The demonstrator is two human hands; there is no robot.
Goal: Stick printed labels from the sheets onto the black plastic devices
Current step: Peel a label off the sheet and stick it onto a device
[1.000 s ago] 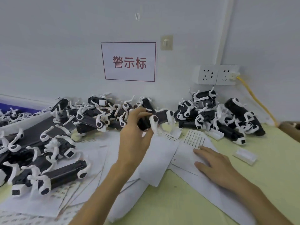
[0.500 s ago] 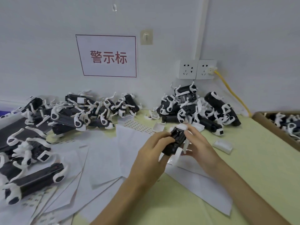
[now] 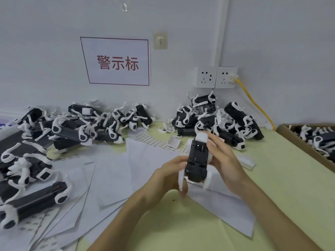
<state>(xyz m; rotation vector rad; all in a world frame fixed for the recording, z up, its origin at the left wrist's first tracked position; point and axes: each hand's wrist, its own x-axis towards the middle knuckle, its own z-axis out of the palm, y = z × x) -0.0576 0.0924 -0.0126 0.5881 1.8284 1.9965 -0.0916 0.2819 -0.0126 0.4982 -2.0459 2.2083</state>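
Head view, looking down on a yellow-green worktop [image 3: 272, 187]. One black device [image 3: 197, 160] held up off the surface between both hands, long axis pointing away, white cap at the far end. Left hand [image 3: 166, 176] gripping its near left side, fingers curled round the body. Right hand [image 3: 228, 163] clasping the right side, fingers curled behind, thumb lying by the white cap. Beneath, loose white sheets [image 3: 112, 171]; a printed label sheet [image 3: 154, 140] just beyond. More devices heaped in a left pile [image 3: 72, 131] and a right pile [image 3: 221, 120] against the wall. Cardboard box [image 3: 290, 134] with further devices at far right.
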